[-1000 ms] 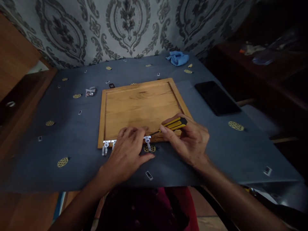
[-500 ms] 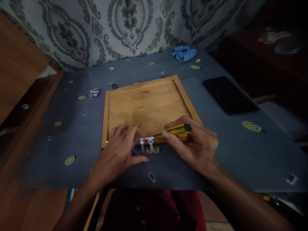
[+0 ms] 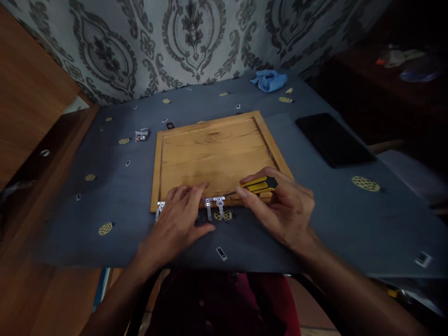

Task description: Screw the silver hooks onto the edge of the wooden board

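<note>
A framed wooden panel (image 3: 213,149) lies flat on the table, with several silver metal hooks (image 3: 220,205) along its near edge. My right hand (image 3: 285,205) grips a screwdriver (image 3: 261,185) by its yellow and black handle. The thin shaft points left, its tip close to the rightmost hook; whether it touches a screw I cannot tell. Over the left part of the near edge rests my left hand (image 3: 182,210), fingers stretched on the panel and thumb apart below the edge. It covers the middle of the row of hooks.
Left of the panel lies a small pile of metal pieces (image 3: 142,135). A black tablet-like slab (image 3: 332,140) is on the right, and a crumpled blue cloth (image 3: 269,81) at the back. A patterned curtain (image 3: 196,37) hangs behind the dark blue tablecloth (image 3: 315,233).
My left hand has shifted slightly along the edge, so a hook at the far left now shows. The screwdriver stays by the rightmost hook. The whole view has moved slightly.
</note>
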`<control>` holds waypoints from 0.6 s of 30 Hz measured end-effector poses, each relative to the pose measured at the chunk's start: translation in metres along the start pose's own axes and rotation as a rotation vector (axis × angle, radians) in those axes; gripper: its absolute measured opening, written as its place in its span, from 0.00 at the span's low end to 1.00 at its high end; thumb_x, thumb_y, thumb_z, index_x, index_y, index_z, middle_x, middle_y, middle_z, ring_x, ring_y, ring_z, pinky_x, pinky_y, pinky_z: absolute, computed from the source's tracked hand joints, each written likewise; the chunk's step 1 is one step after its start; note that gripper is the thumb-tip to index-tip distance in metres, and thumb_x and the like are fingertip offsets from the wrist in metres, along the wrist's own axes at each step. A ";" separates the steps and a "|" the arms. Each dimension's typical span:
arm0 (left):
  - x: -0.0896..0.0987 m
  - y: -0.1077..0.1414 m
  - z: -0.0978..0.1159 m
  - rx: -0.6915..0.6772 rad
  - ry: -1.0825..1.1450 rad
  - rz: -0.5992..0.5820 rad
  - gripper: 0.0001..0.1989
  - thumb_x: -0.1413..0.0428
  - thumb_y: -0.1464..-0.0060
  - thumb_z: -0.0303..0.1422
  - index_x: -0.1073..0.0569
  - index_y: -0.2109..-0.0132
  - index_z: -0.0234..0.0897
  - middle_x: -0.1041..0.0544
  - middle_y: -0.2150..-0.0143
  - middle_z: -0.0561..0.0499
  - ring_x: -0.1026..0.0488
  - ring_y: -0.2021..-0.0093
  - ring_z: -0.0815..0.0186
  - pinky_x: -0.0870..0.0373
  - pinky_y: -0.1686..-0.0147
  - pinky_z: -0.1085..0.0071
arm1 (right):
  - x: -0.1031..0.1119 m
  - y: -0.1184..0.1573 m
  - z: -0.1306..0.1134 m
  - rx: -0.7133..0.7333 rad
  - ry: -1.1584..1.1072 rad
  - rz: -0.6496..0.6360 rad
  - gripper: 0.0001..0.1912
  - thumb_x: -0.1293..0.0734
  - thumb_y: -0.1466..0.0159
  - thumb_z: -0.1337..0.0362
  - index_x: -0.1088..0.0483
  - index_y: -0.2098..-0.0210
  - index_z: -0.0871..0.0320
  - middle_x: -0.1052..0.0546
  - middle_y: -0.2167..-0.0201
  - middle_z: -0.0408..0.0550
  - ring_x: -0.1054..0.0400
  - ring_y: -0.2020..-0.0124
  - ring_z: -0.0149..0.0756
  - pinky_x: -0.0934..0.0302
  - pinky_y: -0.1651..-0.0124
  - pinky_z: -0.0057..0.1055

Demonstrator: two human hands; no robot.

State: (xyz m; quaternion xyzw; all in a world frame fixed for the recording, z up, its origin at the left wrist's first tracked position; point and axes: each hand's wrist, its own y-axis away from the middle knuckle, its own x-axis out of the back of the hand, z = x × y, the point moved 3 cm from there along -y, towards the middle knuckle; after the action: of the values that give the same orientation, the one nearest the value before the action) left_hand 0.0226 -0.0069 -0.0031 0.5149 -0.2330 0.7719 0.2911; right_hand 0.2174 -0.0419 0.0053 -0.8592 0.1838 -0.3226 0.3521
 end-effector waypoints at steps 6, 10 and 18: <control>0.000 -0.003 0.005 -0.007 0.005 -0.001 0.43 0.31 0.51 0.37 0.46 0.35 0.40 0.28 0.44 0.41 0.32 0.42 0.47 0.34 0.43 0.47 | 0.000 0.001 0.002 0.014 0.007 0.006 0.05 0.29 0.35 0.65 0.31 0.65 0.54 0.24 0.73 0.42 0.29 0.75 0.32 0.37 0.74 0.29; -0.002 -0.006 0.014 -0.016 0.032 0.000 0.40 0.33 0.48 0.39 0.45 0.35 0.41 0.28 0.43 0.41 0.33 0.41 0.47 0.34 0.43 0.47 | -0.001 0.002 0.003 0.016 0.011 0.007 0.06 0.30 0.35 0.64 0.32 0.67 0.54 0.25 0.74 0.42 0.28 0.75 0.33 0.36 0.73 0.30; 0.018 -0.003 0.015 0.072 0.141 0.144 0.25 0.40 0.40 0.37 0.37 0.38 0.46 0.25 0.46 0.46 0.29 0.44 0.52 0.30 0.44 0.50 | 0.007 0.005 0.010 -0.153 -0.072 0.196 0.04 0.31 0.34 0.65 0.26 0.60 0.49 0.21 0.63 0.47 0.24 0.62 0.41 0.28 0.61 0.40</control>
State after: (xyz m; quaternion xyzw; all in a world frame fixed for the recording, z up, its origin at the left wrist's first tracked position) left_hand 0.0289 -0.0107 0.0186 0.4511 -0.2204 0.8332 0.2316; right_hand 0.2286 -0.0442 -0.0003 -0.8724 0.2783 -0.2406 0.3217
